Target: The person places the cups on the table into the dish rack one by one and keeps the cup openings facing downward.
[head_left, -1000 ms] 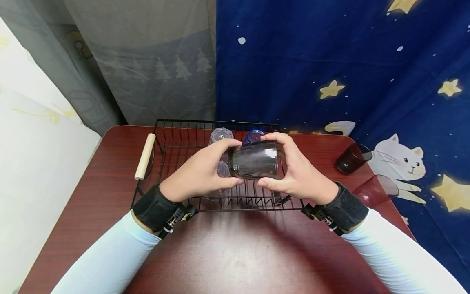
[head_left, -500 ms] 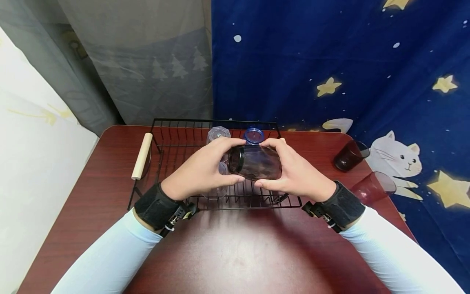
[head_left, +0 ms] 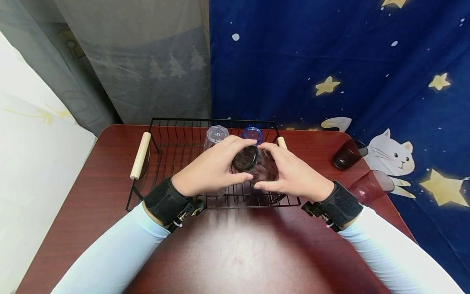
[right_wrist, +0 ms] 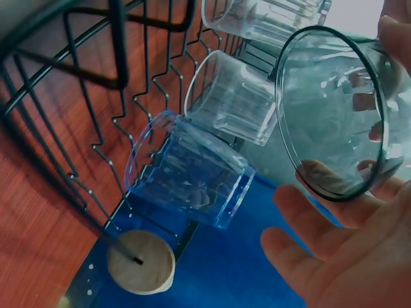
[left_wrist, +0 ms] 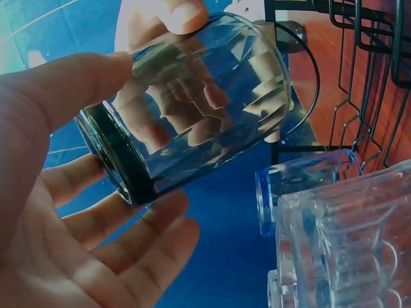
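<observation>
Over the black wire rack (head_left: 183,120), both hands hold one dark tinted drinking glass (head_left: 266,168). The glass is tilted, its thick base toward my left hand (head_left: 216,167) and its open rim toward my right hand (head_left: 297,173). In the left wrist view, the left thumb lies at the base of the glass (left_wrist: 192,122), with fingers beneath it. The right wrist view looks into the rim of the glass (right_wrist: 327,115), right fingers curled round its side. Below in the rack stand an upturned clear glass (head_left: 216,134) and a blue-tinted glass (head_left: 252,134); another clear glass (head_left: 214,195) is mostly hidden.
The rack has a pale wooden handle (head_left: 140,155) at the left and another wooden handle (head_left: 282,143) at the right. Toward the table's right edge stand a dark brown glass (head_left: 349,155) and a red-tinted glass (head_left: 371,188). A blue star-patterned curtain (head_left: 275,61) hangs behind the table.
The dark glass has turned from lying sideways to tilted, its base now facing up toward the head camera. The left hand has shifted right, closer to the right hand.
</observation>
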Motion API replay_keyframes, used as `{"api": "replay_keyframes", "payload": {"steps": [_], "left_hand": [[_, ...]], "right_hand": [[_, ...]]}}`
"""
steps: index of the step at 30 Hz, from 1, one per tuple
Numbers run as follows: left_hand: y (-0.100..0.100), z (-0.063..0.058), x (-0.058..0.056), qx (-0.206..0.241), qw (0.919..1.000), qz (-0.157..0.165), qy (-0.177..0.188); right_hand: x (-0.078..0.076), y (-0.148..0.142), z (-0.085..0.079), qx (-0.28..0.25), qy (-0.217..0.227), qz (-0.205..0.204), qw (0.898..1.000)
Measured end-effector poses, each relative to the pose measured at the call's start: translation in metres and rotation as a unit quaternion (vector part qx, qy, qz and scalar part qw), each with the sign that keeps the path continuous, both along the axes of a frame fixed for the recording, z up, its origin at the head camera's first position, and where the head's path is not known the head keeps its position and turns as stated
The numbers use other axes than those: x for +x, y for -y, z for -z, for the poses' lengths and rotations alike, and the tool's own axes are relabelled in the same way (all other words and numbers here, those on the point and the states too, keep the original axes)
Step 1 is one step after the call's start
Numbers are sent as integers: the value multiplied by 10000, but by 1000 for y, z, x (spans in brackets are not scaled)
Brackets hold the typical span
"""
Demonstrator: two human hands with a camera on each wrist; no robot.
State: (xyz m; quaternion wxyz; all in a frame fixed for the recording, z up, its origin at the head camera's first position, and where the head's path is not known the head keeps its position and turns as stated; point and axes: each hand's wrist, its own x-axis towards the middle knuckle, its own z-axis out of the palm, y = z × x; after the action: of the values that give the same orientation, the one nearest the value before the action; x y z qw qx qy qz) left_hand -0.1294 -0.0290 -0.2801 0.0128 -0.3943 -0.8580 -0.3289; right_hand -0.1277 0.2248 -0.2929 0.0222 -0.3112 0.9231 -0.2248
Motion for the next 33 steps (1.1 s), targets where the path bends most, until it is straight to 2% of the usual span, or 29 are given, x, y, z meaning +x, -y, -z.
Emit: {"api": "replay_keyframes", "payload": {"steps": [3, 8, 13, 17, 21, 27, 33], "left_hand": [[-6, -1, -2, -103, 9999, 20, -53], [-17, 4, -8, -445, 9990, -10, -88], [-27, 7, -10, -904, 9957, -22, -209], [-36, 8, -10, -1436, 9894, -33, -236], [-44, 9, -9, -1862, 9822, -26, -227], [-54, 14, -8, -2204, 9747, 84, -362], [-59, 18, -7, -2457, 9688, 61, -333]], "right_hand": [[-1, -4, 1, -7, -55, -47, 10000], [-2, -15, -3, -120, -99, 112, 9998], [-3, -25, -4, -602, -535, 201, 9966], [-3, -29, -4, -927, -832, 114, 9922], [-3, -30, -2, -1023, -992, 83, 9898], [-2, -31, 0, -1143, -1013, 96, 9882], [0, -32, 1, -1179, -983, 70, 9881]]}}
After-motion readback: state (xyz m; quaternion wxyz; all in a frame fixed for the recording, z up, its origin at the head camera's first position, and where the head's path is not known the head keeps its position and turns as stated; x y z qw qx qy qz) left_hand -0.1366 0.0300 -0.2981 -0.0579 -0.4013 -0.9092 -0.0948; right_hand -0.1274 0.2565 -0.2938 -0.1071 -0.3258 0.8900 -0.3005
